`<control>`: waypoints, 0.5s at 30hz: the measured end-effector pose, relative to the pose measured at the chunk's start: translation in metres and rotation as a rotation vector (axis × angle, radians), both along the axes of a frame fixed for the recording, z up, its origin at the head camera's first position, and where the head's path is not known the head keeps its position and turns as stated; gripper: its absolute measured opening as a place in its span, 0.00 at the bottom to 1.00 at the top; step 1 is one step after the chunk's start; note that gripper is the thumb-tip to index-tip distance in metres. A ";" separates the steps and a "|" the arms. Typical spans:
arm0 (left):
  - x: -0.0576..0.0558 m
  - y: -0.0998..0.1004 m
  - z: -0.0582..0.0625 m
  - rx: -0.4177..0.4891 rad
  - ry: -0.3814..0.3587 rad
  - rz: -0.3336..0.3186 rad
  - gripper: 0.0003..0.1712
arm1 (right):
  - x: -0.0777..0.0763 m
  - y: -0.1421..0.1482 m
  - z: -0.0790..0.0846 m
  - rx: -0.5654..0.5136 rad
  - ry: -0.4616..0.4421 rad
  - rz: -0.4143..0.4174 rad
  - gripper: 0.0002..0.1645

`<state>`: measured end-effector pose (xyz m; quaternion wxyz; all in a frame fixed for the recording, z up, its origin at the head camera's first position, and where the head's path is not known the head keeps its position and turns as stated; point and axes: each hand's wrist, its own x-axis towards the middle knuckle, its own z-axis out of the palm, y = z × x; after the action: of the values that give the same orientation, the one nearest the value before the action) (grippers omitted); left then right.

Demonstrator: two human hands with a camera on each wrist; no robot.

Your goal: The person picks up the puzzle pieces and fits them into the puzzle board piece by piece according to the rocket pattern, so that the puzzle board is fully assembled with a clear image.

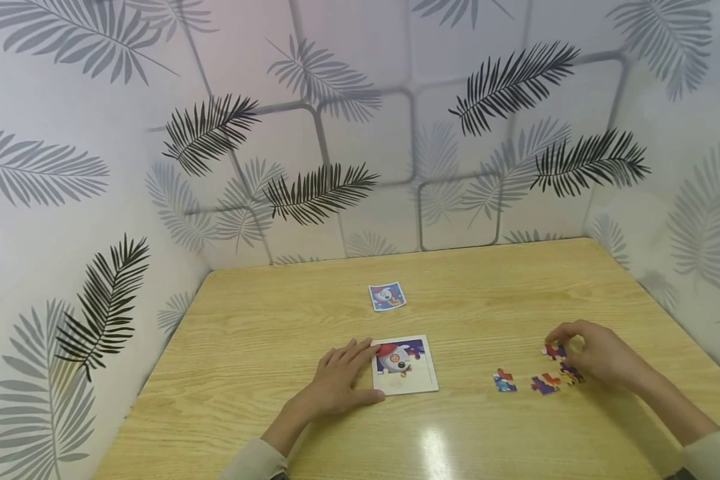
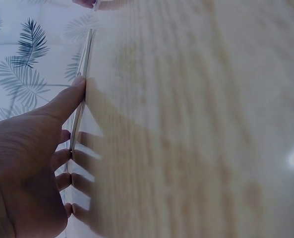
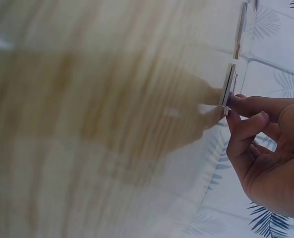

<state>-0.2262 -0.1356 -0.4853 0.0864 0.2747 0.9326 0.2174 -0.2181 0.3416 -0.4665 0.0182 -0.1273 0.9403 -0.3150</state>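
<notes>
A square puzzle board (image 1: 405, 383) with a partly filled picture of a white character in a red hat lies mid-table. My left hand (image 1: 339, 381) rests at its left side, fingers spread and thumb at the near corner; the left wrist view shows the thumb (image 2: 67, 101) against the board's edge. On the right, my right hand (image 1: 600, 353) is over loose jigsaw pieces, its bent fingers pinching a puzzle piece (image 1: 553, 351). More pieces (image 1: 571, 373) lie under and beside that hand, partly hidden by it. In the right wrist view the fingertips meet low at the tabletop.
Two further groups of joined pieces, one blue and red (image 1: 505, 381) and one purple and orange (image 1: 546, 383), lie between the board and the right hand. A small picture card (image 1: 387, 297) lies beyond the board. Leaf-patterned walls (image 1: 372, 220) border the wooden table (image 1: 264, 320).
</notes>
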 end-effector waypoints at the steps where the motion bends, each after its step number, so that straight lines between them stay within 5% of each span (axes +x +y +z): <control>1: 0.000 0.000 0.000 -0.003 0.002 0.000 0.50 | -0.001 -0.001 0.000 0.021 0.009 -0.002 0.20; 9: -0.001 0.000 -0.001 -0.011 0.004 0.009 0.50 | -0.001 -0.009 0.005 0.004 -0.047 -0.033 0.18; 15: 0.000 0.000 0.001 -0.007 0.000 0.008 0.50 | -0.002 -0.027 0.014 -0.087 -0.059 0.036 0.17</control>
<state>-0.2264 -0.1354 -0.4838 0.0863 0.2706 0.9346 0.2142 -0.2203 0.3143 -0.4528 0.0461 -0.1356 0.9223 -0.3589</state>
